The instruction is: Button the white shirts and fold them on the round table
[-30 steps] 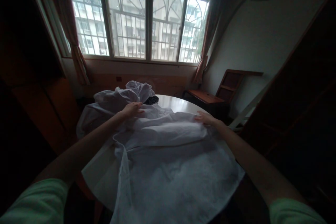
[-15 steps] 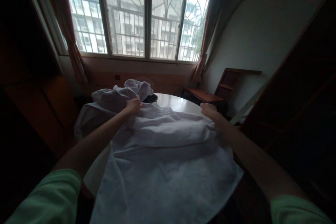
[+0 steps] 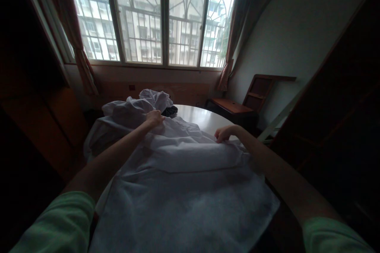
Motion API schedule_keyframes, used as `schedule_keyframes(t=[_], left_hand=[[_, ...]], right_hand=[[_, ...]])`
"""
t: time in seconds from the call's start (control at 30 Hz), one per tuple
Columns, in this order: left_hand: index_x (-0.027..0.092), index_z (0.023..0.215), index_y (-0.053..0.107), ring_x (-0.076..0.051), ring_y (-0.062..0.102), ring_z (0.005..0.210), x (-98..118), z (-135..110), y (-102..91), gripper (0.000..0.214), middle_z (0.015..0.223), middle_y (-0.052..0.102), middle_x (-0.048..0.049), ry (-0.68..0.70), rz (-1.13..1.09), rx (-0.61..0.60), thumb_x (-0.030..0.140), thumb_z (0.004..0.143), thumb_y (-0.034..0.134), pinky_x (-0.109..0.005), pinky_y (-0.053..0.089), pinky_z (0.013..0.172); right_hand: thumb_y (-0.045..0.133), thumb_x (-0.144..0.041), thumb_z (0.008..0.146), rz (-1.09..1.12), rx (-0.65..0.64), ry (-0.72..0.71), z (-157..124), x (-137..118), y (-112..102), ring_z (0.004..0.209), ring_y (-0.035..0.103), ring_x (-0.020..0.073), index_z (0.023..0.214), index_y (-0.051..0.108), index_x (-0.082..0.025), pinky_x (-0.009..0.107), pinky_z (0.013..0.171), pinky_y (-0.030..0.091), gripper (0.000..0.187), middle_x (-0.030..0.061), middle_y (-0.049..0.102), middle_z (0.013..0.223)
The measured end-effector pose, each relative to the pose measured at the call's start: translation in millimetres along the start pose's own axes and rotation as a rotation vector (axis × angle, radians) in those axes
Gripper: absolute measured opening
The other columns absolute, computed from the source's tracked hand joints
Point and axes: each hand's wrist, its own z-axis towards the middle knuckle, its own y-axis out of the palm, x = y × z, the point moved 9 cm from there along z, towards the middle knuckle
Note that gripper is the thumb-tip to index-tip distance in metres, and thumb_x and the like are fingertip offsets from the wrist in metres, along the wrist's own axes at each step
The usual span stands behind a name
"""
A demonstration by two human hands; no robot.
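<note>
White cloth (image 3: 184,189) lies spread over the near half of a round table (image 3: 204,119), with a broad fold doubled back across its middle. The left hand (image 3: 154,118) is at the far left of that fold, fingers curled shut on a bunch of the fabric. The right hand (image 3: 225,132) sits at the fold's far right end with its fingers bent down onto the cloth's edge; the room is too dim to tell whether fabric is pinched between them. Both forearms reach out over the cloth from short green sleeves (image 3: 56,221) at the near edge.

Just beyond the left hand a crumpled heap of white fabric (image 3: 130,107) is piled on the far left of the table, and a small dark item (image 3: 170,111) lies beside it. The far right of the tabletop is bare, pale and glossy, catching light from the window (image 3: 154,19).

That window fills the far wall, barred with curved ironwork, and apartment blocks show outside. Reddish curtains (image 3: 81,51) hang gathered at each side. To the right, against a plain pale wall (image 3: 282,39), a low wooden bench (image 3: 233,107) stands with a framed wooden panel (image 3: 263,91) leaning behind it. Dark wooden furniture (image 3: 341,106) closes in the right side.
</note>
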Motion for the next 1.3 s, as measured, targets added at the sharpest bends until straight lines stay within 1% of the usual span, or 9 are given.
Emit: schedule_keyframes(t=[0.07,0.13,0.23,0.33,0.47,0.67,0.9,1.0,1.3], left_hand=[[0.007,0.112,0.052,-0.028,0.058,0.095,-1.5,0.8,-9.6,0.042,0.101,0.061,-0.0190,-0.055,-0.060,0.116,0.031,0.082,0.035,-0.033,0.045,0.076],[0.004,0.125,0.037,-0.026,0.055,0.098,3.4,-1.8,-16.0,0.046,0.106,0.058,-0.0197,-0.051,-0.095,0.217,0.025,0.084,0.031,-0.033,0.042,0.080],[0.007,0.130,0.028,-0.027,0.045,0.112,35.0,-13.4,-14.3,0.053,0.123,0.047,-0.0184,0.146,-0.080,0.283,0.025,0.082,0.039,-0.035,0.035,0.091],[0.011,0.127,0.033,-0.026,0.040,0.116,77.7,-33.5,0.8,0.052,0.126,0.045,-0.0151,0.401,-0.062,0.257,0.029,0.080,0.045,-0.036,0.031,0.097],[0.012,0.119,0.043,-0.026,0.047,0.108,107.7,-50.6,31.3,0.046,0.117,0.052,-0.0150,0.540,-0.059,0.114,0.040,0.082,0.044,-0.037,0.036,0.091],[0.012,0.110,0.052,-0.021,0.052,0.101,142.3,-80.1,44.5,0.037,0.111,0.056,-0.0126,0.801,-0.178,0.059,0.038,0.086,0.040,-0.032,0.040,0.087],[0.016,0.096,0.058,-0.018,0.053,0.093,229.0,-202.8,40.7,0.031,0.097,0.060,-0.0092,1.460,-0.182,0.148,0.040,0.086,0.041,-0.031,0.041,0.083],[0.016,0.100,0.057,-0.020,0.053,0.090,246.8,-219.7,47.7,0.034,0.098,0.059,-0.0102,1.456,-0.182,0.142,0.043,0.083,0.045,-0.033,0.043,0.079],[0.022,0.084,0.063,-0.019,0.057,0.081,272.7,-201.2,66.6,0.022,0.083,0.064,-0.0068,1.447,-0.115,-0.003,0.012,0.081,0.044,-0.033,0.045,0.080]], right_hand=[[0.061,-0.022,0.066,-0.005,0.163,0.043,-7.6,5.1,-28.6,0.067,0.057,0.0157,0.081,0.065,-0.015,0.022,0.059,0.043,0.017,0.0040,0.063,0.071],[0.055,-0.023,0.074,-0.020,0.538,0.114,-22.1,10.7,-70.5,0.082,0.058,0.0193,0.094,0.063,-0.015,0.025,0.069,0.044,0.024,0.0089,0.063,0.092],[0.052,-0.022,0.078,-0.057,0.868,0.072,-37.5,2.9,-94.4,0.104,0.052,0.0229,0.114,0.055,-0.015,0.027,0.084,0.040,0.037,0.0128,0.053,0.118],[0.055,-0.022,0.077,-0.120,0.710,-0.060,-20.4,-13.6,-71.3,0.111,0.048,0.0228,0.120,0.050,-0.013,0.027,0.090,0.037,0.044,0.0138,0.049,0.126],[0.060,-0.024,0.073,-0.170,0.466,-0.113,-4.0,-24.4,-32.7,0.099,0.056,0.0213,0.110,0.058,-0.013,0.024,0.082,0.041,0.038,0.0115,0.060,0.112],[0.055,-0.025,0.075,-0.202,0.448,-0.132,-1.1,-30.6,-14.1,0.090,0.058,0.0209,0.110,0.058,-0.013,0.024,0.073,0.041,0.037,0.0114,0.063,0.105],[0.048,-0.030,0.078,-0.287,0.424,-0.120,9.1,-34.5,-0.7,0.094,0.057,0.0212,0.103,0.063,-0.017,0.025,0.077,0.040,0.031,0.0103,0.063,0.106],[0.049,-0.030,0.078,-0.313,0.441,-0.111,7.2,-34.0,-0.9,0.096,0.057,0.0213,0.104,0.062,-0.017,0.025,0.079,0.040,0.032,0.0107,0.063,0.107],[0.046,-0.025,0.078,-0.329,0.395,-0.135,14.9,-25.9,1.2,0.094,0.058,0.0230,0.108,0.060,-0.017,0.028,0.079,0.041,0.034,0.0114,0.063,0.106]])
